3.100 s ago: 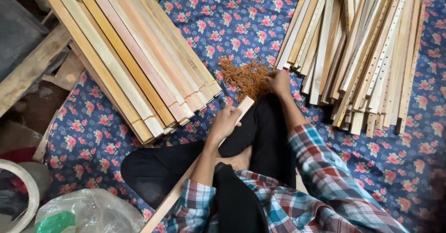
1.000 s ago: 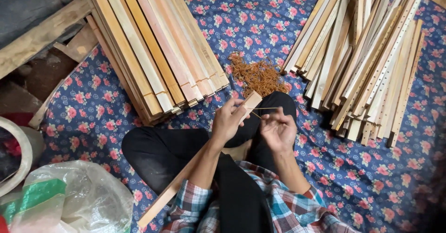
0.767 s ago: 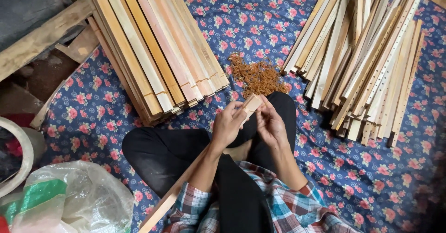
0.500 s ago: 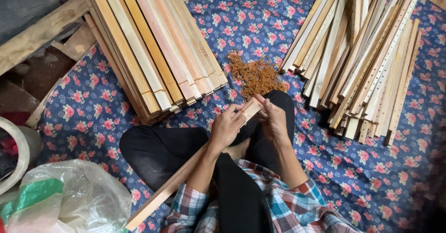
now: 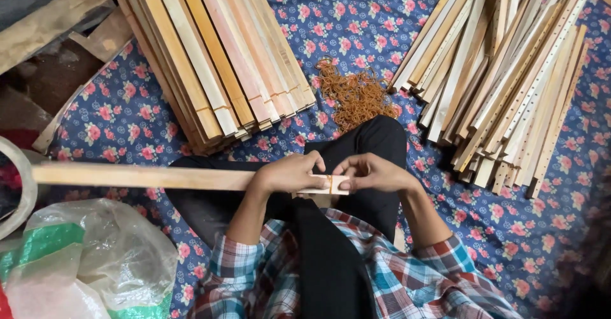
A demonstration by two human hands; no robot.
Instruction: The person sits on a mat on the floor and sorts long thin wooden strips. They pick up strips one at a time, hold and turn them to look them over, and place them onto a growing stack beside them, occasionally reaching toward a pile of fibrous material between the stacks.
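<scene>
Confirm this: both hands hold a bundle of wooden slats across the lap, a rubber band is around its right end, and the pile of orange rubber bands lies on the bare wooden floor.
One detail is wrong. The head view shows the pile of orange rubber bands on the blue floral cloth, not bare wood. The rest stands: the left hand and right hand hold the slat bundle across the lap, with a rubber band around its right end.

plaid shirt (image 5: 407, 287), rolled sleeves, blk trousers (image 5: 375, 147)

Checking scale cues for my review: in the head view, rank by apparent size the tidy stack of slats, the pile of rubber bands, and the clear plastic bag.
1. Tidy stack of slats, clearly largest.
2. Clear plastic bag, though cut off by the frame and nearer the camera.
3. Pile of rubber bands, smallest.
</scene>
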